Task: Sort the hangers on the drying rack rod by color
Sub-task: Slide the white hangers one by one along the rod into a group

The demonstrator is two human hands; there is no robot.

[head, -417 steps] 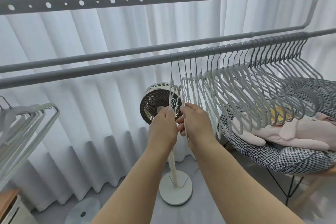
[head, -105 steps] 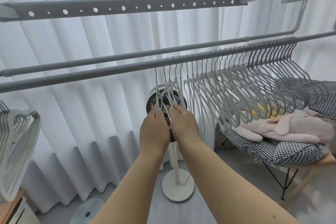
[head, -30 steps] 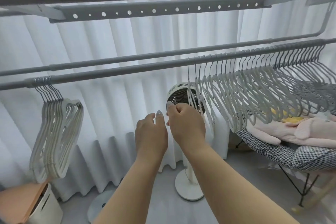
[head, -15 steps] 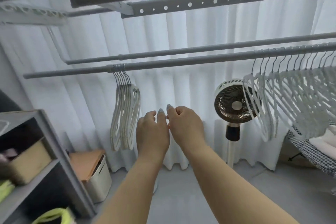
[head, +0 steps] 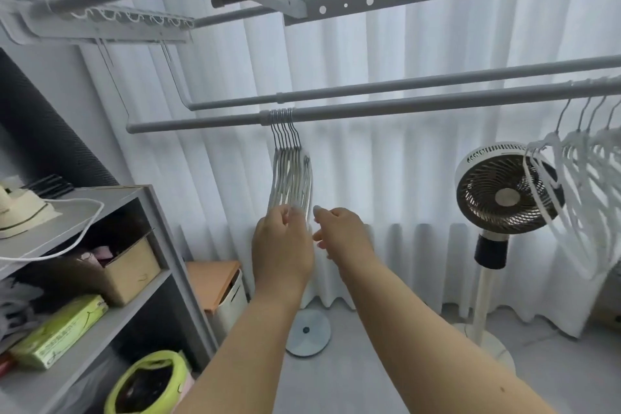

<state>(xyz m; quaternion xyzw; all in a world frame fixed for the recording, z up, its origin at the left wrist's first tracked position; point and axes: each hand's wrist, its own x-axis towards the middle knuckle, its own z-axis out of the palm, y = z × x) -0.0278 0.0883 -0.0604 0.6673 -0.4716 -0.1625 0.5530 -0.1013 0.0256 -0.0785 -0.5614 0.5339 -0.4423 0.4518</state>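
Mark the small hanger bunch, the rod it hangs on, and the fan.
small hanger bunch (head: pixel 291 178), head view, on its pale shoulders
rod (head: pixel 403 107), head view, bare middle stretch
fan (head: pixel 504 193), head view, grille centre

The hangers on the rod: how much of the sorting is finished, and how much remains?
Done: a tight bunch of hangers hangs alone near the left end of the rod. In hand: the left hand touches the bottom of that bunch; the right hand is beside it and seems to hold nothing. Left: a larger row of hangers waits at the right edge, apparently unsorted.
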